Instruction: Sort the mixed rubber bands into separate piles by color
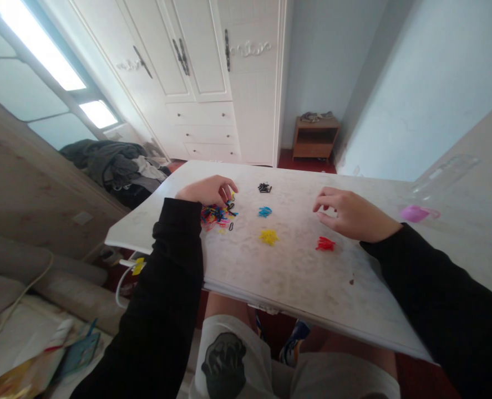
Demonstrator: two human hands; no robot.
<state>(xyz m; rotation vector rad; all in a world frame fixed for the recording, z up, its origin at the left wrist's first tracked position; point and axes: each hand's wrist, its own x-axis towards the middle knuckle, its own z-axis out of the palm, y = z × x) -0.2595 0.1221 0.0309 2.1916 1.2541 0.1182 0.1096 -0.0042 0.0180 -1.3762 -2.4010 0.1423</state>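
Observation:
My left hand (209, 191) reaches over a mixed heap of small coloured loop-shaped clips (216, 216) on the white table. Its fingers curl down in a pinch at the heap's far edge, and what lies between the fingertips is too small to make out. In the air above the right part of the table, my right hand (343, 211) has bent fingers with a gap at the thumb and holds nothing visible. Between the hands lie separate small piles: black (264, 188), blue (265, 211) and yellow (268, 237). A red pile (325, 244) lies just below my right hand.
A pink object with a loop (418, 213) and a clear plastic bottle (445, 174) are at the table's right. The white table (246, 266) has its near edge over my lap. Dark clothes (112, 166) are heaped left of it, with a white wardrobe (254, 100) behind.

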